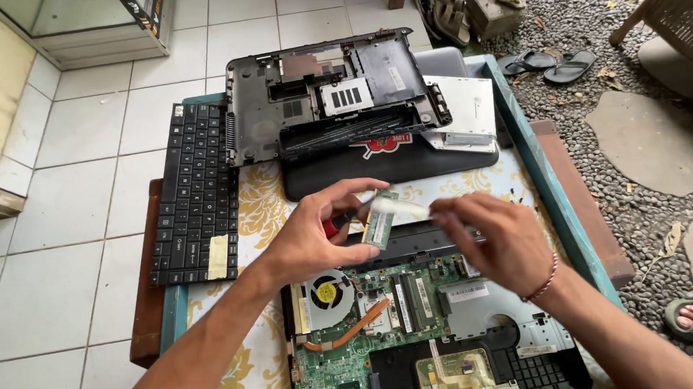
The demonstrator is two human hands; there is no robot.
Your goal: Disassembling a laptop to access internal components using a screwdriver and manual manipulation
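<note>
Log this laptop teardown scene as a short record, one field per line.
left hand: holds a green memory module upright, with a red-handled tool tucked in the fingers
right hand: brushes the module's edge with a pale, blurred object, kind unclear
below hands: open laptop motherboard with fan
left of hands: detached black keyboard
behind: black bottom case
surface: table with yellow-patterned cloth

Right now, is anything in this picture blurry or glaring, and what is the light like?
Head view: soft, even daylight with faint shadows and no harsh glare; the right hand is smeared by motion blur, as is the pale thing at its fingertips; the left hand and the green memory module in its grip are sharper; the open laptop board below reads crisply; straight edges bow slightly toward the frame's corners.
</note>
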